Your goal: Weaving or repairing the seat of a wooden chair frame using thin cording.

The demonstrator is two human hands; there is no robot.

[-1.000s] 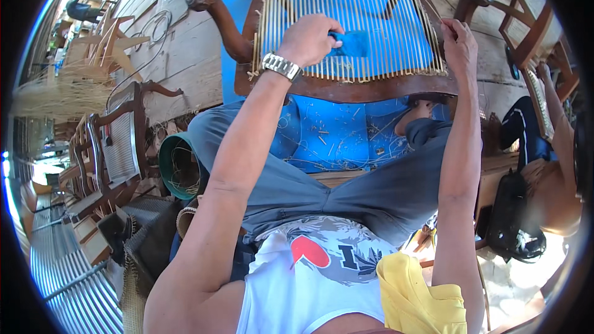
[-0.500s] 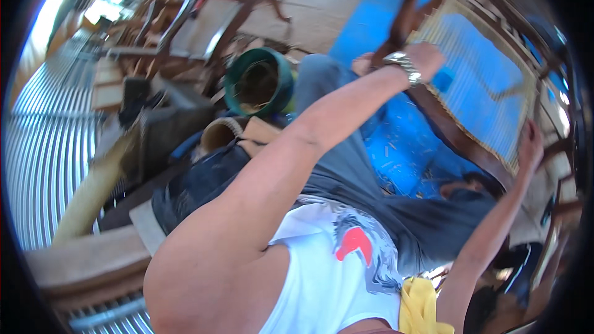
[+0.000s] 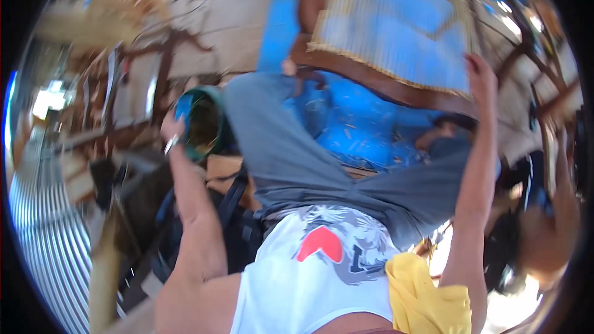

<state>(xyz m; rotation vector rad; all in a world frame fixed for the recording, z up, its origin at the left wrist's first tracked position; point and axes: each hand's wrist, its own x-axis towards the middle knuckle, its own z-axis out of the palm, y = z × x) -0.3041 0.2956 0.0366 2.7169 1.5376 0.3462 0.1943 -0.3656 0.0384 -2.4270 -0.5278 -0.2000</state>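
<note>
My left hand [image 3: 172,125] is beside the green bucket [image 3: 218,117], closed on a small flat blue thing [image 3: 182,106] at the bucket's left rim. A wooden chair frame [image 3: 371,80] stands in front of me, with pale cane strands [image 3: 396,31] across its seat. My right hand [image 3: 481,75] is at the right edge of that seat, fingers drawn together; motion blur hides what, if anything, they hold.
A blue sheet [image 3: 359,142] strewn with scraps lies between my legs. Chair frames [image 3: 167,55] stand at the left and right. A dark bag [image 3: 179,241] sits by my left arm, corrugated metal [image 3: 37,222] beyond. Another person [image 3: 550,222] is at far right.
My left hand has moved from the cane seat down and left to the green bucket, carrying the blue thing. My right hand stays by the seat's edge. The view has swung about.
</note>
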